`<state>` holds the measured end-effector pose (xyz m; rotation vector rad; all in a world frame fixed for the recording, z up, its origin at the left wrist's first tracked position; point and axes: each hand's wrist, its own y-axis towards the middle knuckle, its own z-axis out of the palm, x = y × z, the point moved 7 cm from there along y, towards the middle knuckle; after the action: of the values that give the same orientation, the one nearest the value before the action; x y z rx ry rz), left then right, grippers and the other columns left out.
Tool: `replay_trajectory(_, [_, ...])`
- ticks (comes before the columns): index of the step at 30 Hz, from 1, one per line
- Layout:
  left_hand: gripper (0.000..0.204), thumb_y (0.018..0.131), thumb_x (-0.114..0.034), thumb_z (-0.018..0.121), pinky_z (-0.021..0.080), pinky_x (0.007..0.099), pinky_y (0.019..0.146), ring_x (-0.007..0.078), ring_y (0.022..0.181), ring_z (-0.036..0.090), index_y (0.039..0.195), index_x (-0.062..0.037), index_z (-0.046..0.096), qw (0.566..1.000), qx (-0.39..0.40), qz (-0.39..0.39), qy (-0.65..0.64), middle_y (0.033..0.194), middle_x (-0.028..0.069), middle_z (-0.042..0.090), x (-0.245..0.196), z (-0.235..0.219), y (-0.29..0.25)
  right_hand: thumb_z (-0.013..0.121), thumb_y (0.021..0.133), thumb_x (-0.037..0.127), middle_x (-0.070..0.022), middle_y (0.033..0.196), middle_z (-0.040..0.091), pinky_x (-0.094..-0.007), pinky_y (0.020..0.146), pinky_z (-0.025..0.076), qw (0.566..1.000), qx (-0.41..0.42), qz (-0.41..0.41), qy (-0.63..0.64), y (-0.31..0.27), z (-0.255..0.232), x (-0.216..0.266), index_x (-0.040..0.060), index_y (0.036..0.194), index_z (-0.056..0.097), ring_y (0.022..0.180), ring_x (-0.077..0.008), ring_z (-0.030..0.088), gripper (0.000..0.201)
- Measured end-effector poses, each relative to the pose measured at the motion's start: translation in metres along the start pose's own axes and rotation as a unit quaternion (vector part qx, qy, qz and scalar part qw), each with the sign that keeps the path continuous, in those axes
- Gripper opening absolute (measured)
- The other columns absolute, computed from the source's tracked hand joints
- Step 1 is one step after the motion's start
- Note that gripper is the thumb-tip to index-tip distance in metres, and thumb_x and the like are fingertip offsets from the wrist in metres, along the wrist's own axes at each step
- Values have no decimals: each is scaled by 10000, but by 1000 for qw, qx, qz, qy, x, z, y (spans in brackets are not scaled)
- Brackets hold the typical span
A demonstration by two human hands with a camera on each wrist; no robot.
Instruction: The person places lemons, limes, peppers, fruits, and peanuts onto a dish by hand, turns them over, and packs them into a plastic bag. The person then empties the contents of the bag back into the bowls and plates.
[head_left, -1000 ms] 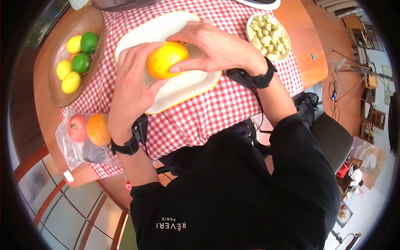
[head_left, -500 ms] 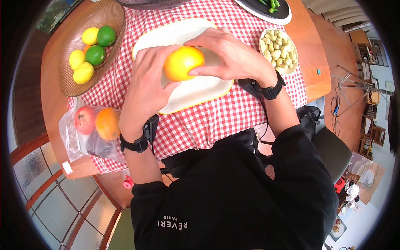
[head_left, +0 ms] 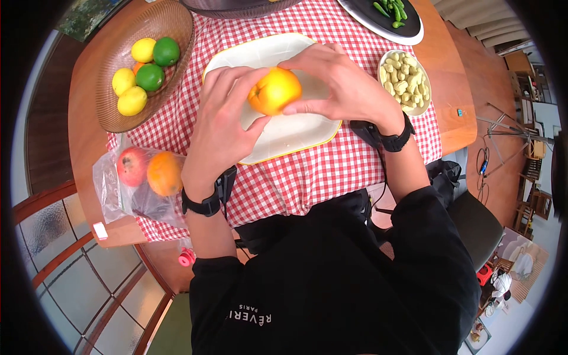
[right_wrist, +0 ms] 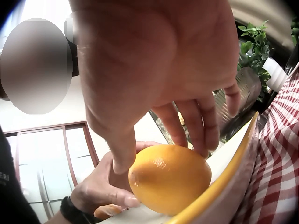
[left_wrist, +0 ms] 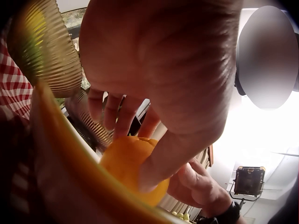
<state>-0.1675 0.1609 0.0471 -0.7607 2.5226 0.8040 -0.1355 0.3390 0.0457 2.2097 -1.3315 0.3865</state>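
An orange fruit (head_left: 275, 91) is held between both hands over a white dish with a yellow rim (head_left: 290, 137). The left hand (head_left: 222, 124) grips its left side with thumb and fingers, and the right hand (head_left: 349, 86) grips its right side. In the left wrist view the left thumb lies against the orange (left_wrist: 126, 163). The right wrist view shows the right thumb and fingertips on the orange (right_wrist: 170, 179), close to the dish's rim (right_wrist: 224, 182).
At the left stands a ribbed bowl (head_left: 109, 89) with lemons and limes. Nearer lies a plastic bag (head_left: 109, 183) holding fruit. Peanuts fill a bowl (head_left: 427, 103) at the right; green peppers lie on a dark plate (head_left: 378, 23) behind it. Checked cloth (head_left: 284, 183) covers part of the table.
The whole table scene has shifted right and down in the head view. Both hands keep hold of the orange, which has turned so that its stem end shows at its left.
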Motion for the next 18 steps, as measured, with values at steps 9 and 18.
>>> replay_trajectory(9, [614,730,-20,866,482,452,1087,358,1253,586,1314,-64,682,996,-26,37,-74,1352,120,670,-9,6,-2,894,809,373,-199,1211,729,-468,1035,512,1000,8,2,23,-3,-10,2,33,1403,646,1144,-384,687,728])
replay_trajectory(18, [649,763,-132,893,490,472,1087,361,1237,580,1352,-52,632,997,-31,27,-71,1298,136,679,-9,4,-4,860,797,281,-214,1131,748,-462,986,555,996,17,35,83,2,-5,10,8,1287,678,1093,-411,715,590])
